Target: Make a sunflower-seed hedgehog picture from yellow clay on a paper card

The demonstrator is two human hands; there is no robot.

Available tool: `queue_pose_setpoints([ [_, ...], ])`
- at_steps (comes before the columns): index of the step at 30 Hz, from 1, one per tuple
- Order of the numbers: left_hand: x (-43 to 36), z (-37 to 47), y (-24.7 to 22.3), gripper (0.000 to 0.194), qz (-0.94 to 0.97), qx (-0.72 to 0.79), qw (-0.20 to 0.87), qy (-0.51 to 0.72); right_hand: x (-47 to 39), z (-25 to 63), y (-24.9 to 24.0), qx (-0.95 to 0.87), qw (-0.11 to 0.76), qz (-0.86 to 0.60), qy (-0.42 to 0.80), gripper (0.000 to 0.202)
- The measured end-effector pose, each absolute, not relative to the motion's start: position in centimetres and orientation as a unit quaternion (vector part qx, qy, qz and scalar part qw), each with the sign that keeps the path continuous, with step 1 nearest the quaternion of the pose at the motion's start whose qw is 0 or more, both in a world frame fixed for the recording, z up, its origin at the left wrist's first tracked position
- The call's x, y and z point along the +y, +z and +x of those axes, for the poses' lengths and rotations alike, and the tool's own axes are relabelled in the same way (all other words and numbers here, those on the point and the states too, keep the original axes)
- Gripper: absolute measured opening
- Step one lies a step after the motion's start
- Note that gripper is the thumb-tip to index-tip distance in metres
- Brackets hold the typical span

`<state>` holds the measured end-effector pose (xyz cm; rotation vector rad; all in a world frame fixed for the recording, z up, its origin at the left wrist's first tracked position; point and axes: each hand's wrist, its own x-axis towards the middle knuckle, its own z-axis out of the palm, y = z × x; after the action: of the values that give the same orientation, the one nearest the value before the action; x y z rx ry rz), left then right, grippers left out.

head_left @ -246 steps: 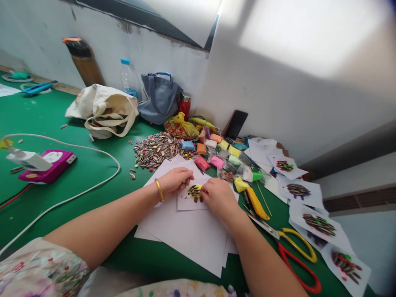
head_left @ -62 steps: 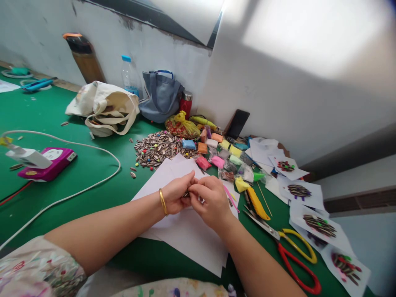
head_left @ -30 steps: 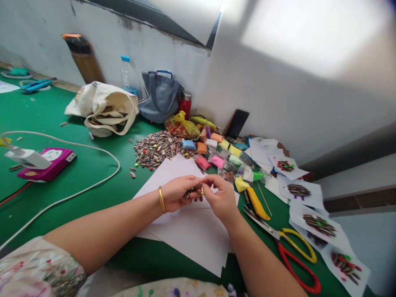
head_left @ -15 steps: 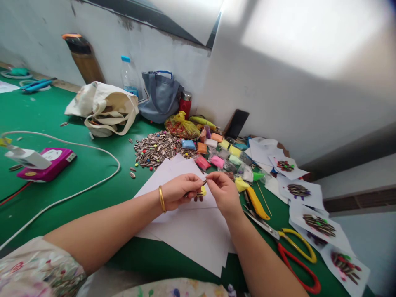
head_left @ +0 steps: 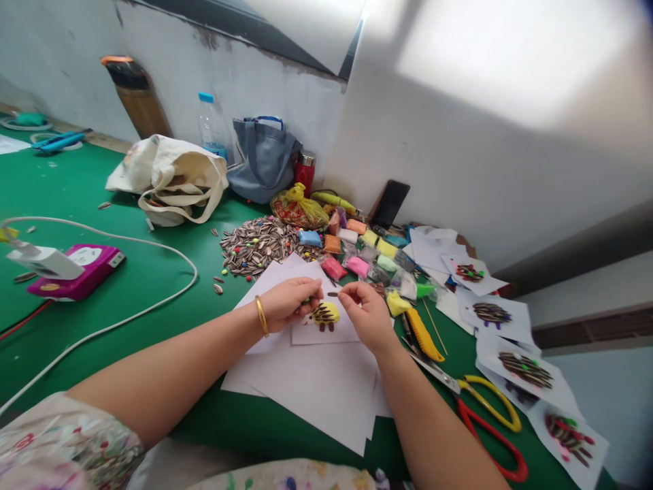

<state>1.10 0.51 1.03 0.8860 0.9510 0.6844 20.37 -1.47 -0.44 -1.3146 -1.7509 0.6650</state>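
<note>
Between the thumb and finger of my right hand (head_left: pixel 366 314) is a single sunflower seed (head_left: pixel 332 294), held just above the paper. My left hand (head_left: pixel 292 303) is curled closed, with small dark bits that look like sunflower seeds showing in its fingers. Below and between the hands lies a yellow clay hedgehog (head_left: pixel 331 311) on a white sheet (head_left: pixel 337 335). Dark seeds stick out of its back as spines, and brown clay feet sit under it. My left fingers partly cover its head end.
Beyond the paper spreads a sunflower seed pile (head_left: pixel 260 245) beside clay packets (head_left: pixel 358 267). To the right lie scissors (head_left: pixel 459 386), a yellow cutter (head_left: pixel 424 335) and several seed-decorated pictures (head_left: pixel 525 369). Bags (head_left: pixel 265 160) stand by the wall; a white cable (head_left: pixel 173 299) loops at left.
My hands have moved apart; the left has shifted left and up, uncovering the hedgehog. The seed now sits in my right fingers alone, away from the left fingertips.
</note>
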Motion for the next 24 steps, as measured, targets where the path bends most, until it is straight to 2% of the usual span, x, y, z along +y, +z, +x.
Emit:
queue_pose_setpoints([
  [6,2.1,0.5,0.4,0.018,0.522,0.512,0.609,0.307,-0.5,20.7,-2.0,-0.710,0.336,-0.572,0.235,0.012],
  [11,2.4,0.3,-0.7,0.026,0.681,0.514,0.438,0.282,-0.5,20.2,-2.1,-0.737,0.299,-0.571,0.204,0.010],
  [15,2.2,0.4,-1.1,0.037,0.722,0.515,0.405,0.222,-0.5,20.0,-2.0,-0.749,0.284,-0.565,0.197,0.010],
  [24,1.8,0.7,-0.5,0.037,0.758,0.506,0.369,0.181,-0.6,19.8,-2.1,-0.768,0.263,-0.559,0.172,0.010],
])
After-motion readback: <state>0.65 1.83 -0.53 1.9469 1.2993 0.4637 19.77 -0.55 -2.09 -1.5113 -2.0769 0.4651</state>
